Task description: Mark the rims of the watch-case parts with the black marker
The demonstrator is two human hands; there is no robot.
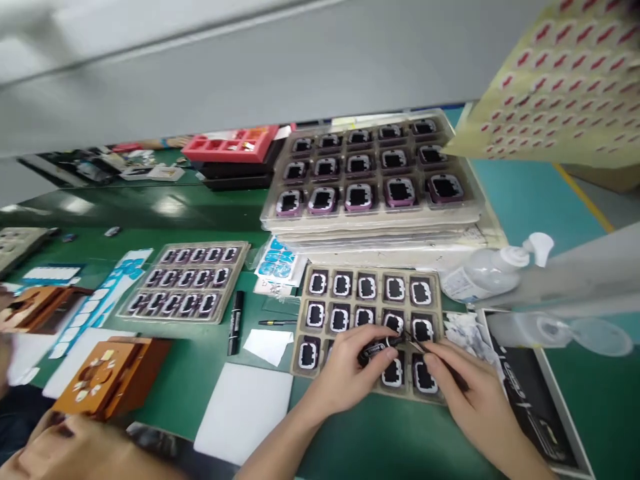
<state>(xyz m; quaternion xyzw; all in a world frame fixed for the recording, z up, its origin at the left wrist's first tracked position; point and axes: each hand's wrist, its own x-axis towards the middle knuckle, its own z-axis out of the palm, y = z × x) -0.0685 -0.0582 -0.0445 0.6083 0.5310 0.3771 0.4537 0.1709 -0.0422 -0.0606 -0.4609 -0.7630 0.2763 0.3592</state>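
Note:
My left hand is closed round a small black part, held over the near tray of black parts with white frames. My right hand pinches thin tweezers whose tips meet that black part. Both hands rest on the tray's front rows and hide some pockets.
A stack of clear trays with purple-framed parts stands behind. A pump bottle lies to the right. A sticker sheet hangs at the upper right. To the left lie another parts tray, a black marker, an orange fixture and white sheets.

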